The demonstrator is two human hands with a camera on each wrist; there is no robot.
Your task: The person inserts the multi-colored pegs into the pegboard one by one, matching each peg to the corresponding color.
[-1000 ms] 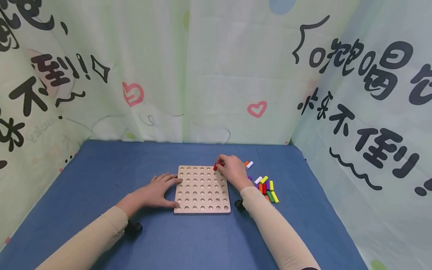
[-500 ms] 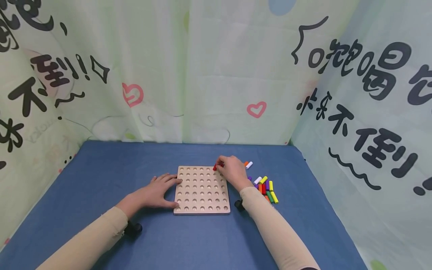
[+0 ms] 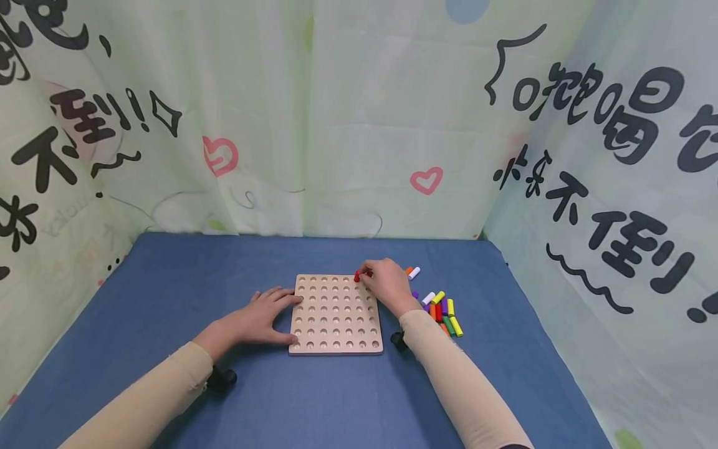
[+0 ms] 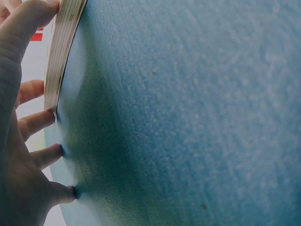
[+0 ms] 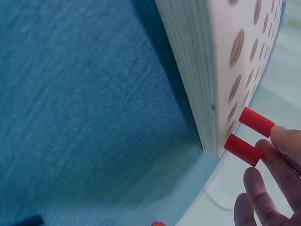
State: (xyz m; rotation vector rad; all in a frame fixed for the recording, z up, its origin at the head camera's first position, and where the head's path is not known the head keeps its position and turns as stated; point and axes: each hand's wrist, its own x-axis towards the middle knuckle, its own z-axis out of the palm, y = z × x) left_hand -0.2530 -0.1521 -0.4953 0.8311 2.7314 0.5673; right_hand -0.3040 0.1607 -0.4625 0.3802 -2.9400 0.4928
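A square light-wood pegboard [image 3: 336,315] with rows of round holes lies on the blue table. My left hand [image 3: 263,319] rests along its left side, fingers spread, thumb at the near corner; in the left wrist view the thumb [image 4: 35,16] touches the board's edge. At the far right corner, my right hand [image 3: 388,284] pinches the top of a red peg [image 5: 257,122] between thumb and index finger. That peg stands upright in the board. Beside it, another red peg [image 5: 242,150] stands in the corner hole, close to the other fingertips. Finger contact with this second peg is unclear.
Loose pegs in several colours lie right of the board, among them a yellow peg [image 3: 457,327], a green peg [image 3: 449,325] and a white peg [image 3: 414,273]. Some are hidden behind the right wrist. A printed curtain [image 3: 359,125] stands around the blue tabletop [image 3: 314,405].
Hardly anything differs: the right hand's fingers have shifted slightly at the red peg, which now looks more upright. The left hand and the board hold their place.
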